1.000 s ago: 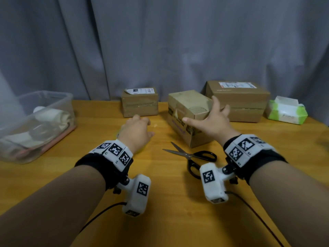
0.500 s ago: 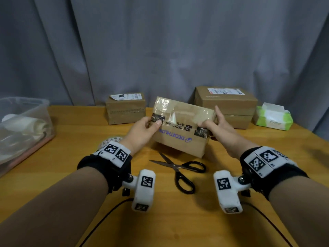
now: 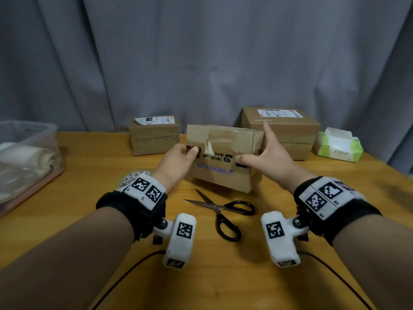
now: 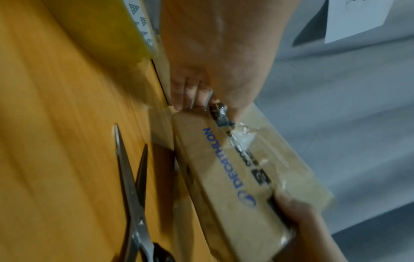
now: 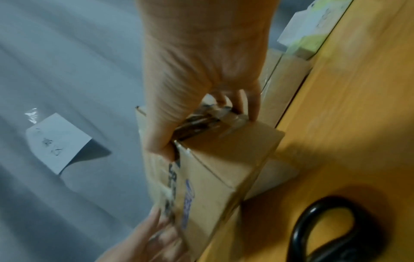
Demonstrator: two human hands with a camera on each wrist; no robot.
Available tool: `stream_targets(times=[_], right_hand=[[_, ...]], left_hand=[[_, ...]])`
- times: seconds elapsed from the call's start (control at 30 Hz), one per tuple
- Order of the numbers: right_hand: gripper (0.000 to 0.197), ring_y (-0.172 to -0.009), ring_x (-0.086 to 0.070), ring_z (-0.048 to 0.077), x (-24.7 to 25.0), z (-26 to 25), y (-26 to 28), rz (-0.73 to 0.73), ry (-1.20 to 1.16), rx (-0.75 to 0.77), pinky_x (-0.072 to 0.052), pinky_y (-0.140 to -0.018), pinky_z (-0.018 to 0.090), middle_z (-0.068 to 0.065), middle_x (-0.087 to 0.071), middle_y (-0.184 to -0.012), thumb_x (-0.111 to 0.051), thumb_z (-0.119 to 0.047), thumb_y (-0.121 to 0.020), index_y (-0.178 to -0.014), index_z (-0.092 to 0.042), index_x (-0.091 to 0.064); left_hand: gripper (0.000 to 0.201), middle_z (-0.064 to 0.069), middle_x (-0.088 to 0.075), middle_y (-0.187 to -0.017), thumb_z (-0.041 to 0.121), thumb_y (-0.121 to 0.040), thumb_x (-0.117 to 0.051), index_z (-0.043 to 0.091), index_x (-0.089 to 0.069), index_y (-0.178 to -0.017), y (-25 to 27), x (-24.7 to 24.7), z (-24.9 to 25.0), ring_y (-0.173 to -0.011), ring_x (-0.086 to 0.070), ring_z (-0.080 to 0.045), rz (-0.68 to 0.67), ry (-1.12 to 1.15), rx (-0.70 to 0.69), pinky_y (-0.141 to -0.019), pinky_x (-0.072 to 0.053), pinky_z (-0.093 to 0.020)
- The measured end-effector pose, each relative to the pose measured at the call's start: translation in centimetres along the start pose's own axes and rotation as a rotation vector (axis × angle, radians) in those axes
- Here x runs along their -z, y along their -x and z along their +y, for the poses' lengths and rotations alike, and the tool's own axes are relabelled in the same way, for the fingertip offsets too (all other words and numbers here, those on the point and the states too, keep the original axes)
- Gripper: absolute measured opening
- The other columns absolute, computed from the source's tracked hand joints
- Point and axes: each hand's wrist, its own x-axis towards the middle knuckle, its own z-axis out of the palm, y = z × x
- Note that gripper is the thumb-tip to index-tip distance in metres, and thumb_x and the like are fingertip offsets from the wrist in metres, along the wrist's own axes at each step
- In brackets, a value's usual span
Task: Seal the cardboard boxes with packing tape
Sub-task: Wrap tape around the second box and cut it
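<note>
My left hand [image 3: 178,161] and right hand [image 3: 266,159] both grip the printed box [image 3: 221,157] by its ends. The plastic bin [image 3: 33,139] holds white rolls [image 3: 20,153].

The tape roll [image 3: 131,176] is mostly hidden behind the left wrist band. The plastic bin [image 3: 29,157] is cut off by the head view's left edge, its contents blurred. The left hand [image 3: 176,162] covers the box's [image 3: 221,157] near corner, so its fingers there cannot be seen. The shipping labels are too small to read. The scissors [image 5: 331,228] are cut off in the right wrist view.
</note>
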Motion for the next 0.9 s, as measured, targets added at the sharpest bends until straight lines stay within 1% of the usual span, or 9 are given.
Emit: stream_targets(times=[0.1,0.2,0.23,0.3,0.4,0.6,0.7,0.8,0.9], right_hand=[[0.122,-0.122,-0.049,0.024,-1.0,-1.0,-0.2,0.087,-0.036,-0.104,-0.047,-0.099,0.047,0.003,-0.045,-0.137,-0.074,-0.078,-0.043,-0.144,-0.035,-0.021],[0.114,-0.124,-0.039,0.032,-1.9,-2.0,0.1,0.08,-0.001,-0.219,-0.044,-0.1,0.052,0.01,-0.029,-0.138,-0.057,-0.09,-0.05,-0.141,-0.032,-0.02],[0.112,-0.124,-0.038,0.033,-2.0,-2.2,0.3,0.073,0.006,-0.241,-0.044,-0.1,0.052,0.011,-0.026,-0.139,-0.054,-0.09,-0.053,-0.142,-0.031,-0.02],[0.102,-0.121,-0.041,0.033,-2.0,-2.6,0.6,0.067,-0.018,-0.266,-0.049,-0.092,0.048,0.009,-0.027,-0.138,-0.049,-0.089,-0.06,-0.14,-0.03,-0.023],[0.081,-0.111,-0.05,0.029,-1.4,-2.9,0.9,0.059,-0.097,-0.282,-0.054,-0.071,0.038,0.008,-0.038,-0.133,-0.045,-0.083,-0.073,-0.128,-0.026,-0.03],[0.077,-0.103,-0.056,0.021,-0.8,-2.9,2.0,-0.007,-0.056,-0.187,-0.055,-0.065,0.035,0.003,-0.054,-0.123,-0.051,-0.078,-0.073,-0.122,-0.021,-0.032],[0.075,-0.082,-0.068,0.025,-0.7,-2.9,2.5,-0.021,0.05,-0.12,-0.057,-0.057,0.032,0.004,-0.057,-0.119,-0.046,-0.075,-0.08,-0.135,-0.027,-0.03],[0.071,-0.068,-0.071,0.026,-0.7,-3.0,2.7,-0.052,0.107,-0.054,-0.057,-0.056,0.031,0.008,-0.066,-0.098,-0.046,-0.064,-0.088,-0.142,-0.018,-0.033],[0.058,-0.067,-0.07,0.02,-1.1,-3.3,2.7,-0.06,0.156,-0.006,-0.059,-0.059,0.031,0.007,-0.069,-0.082,-0.053,-0.058,-0.088,-0.126,-0.015,-0.044]], left_hand=[[0.076,-0.003,-0.037,-0.143,0.059,-0.083,-0.056,0.026,-0.027,-0.145,0.8,0.0,1.3,-0.134,-0.036,-0.021,-0.178,0.043,-0.115,-0.11,-0.034,-0.04],[0.108,-0.004,0.007,-0.159,0.083,-0.058,-0.046,0.042,-0.005,-0.149,1.9,-0.6,2.8,-0.147,0.001,-0.023,-0.328,-0.16,-0.068,-0.116,-0.01,-0.042],[0.11,-0.005,0.008,-0.159,0.084,-0.056,-0.046,0.041,-0.006,-0.149,1.9,-0.6,3.0,-0.147,0.001,-0.023,-0.326,-0.151,-0.053,-0.116,-0.01,-0.041],[0.098,-0.007,-0.018,-0.156,0.076,-0.066,-0.055,0.034,-0.022,-0.149,1.9,-0.5,3.1,-0.142,-0.023,-0.02,-0.229,-0.065,-0.137,-0.114,-0.024,-0.034],[0.051,0.0,-0.054,-0.126,0.045,-0.085,-0.064,0.027,-0.051,-0.13,1.9,0.3,3.2,-0.114,-0.051,-0.014,-0.084,-0.02,-0.316,-0.096,-0.043,-0.028],[0.035,-0.004,-0.045,-0.118,0.039,-0.082,-0.068,0.024,-0.051,-0.108,1.8,1.4,3.1,-0.107,-0.052,-0.017,-0.174,-0.068,-0.35,-0.093,-0.043,-0.025],[0.035,-0.004,-0.046,-0.12,0.044,-0.08,-0.068,0.027,-0.049,-0.104,1.2,2.0,2.6,-0.11,-0.052,-0.016,-0.182,-0.043,-0.339,-0.096,-0.046,-0.031],[0.036,-0.003,-0.045,-0.121,0.05,-0.077,-0.065,0.031,-0.048,-0.101,0.6,2.9,2.2,-0.113,-0.05,-0.014,-0.189,-0.024,-0.311,-0.096,-0.047,-0.032],[0.037,-0.004,-0.043,-0.125,0.046,-0.08,-0.063,0.026,-0.046,-0.107,0.0,3.7,2.5,-0.115,-0.047,-0.014,-0.172,-0.065,-0.285,-0.092,-0.044,-0.029]])
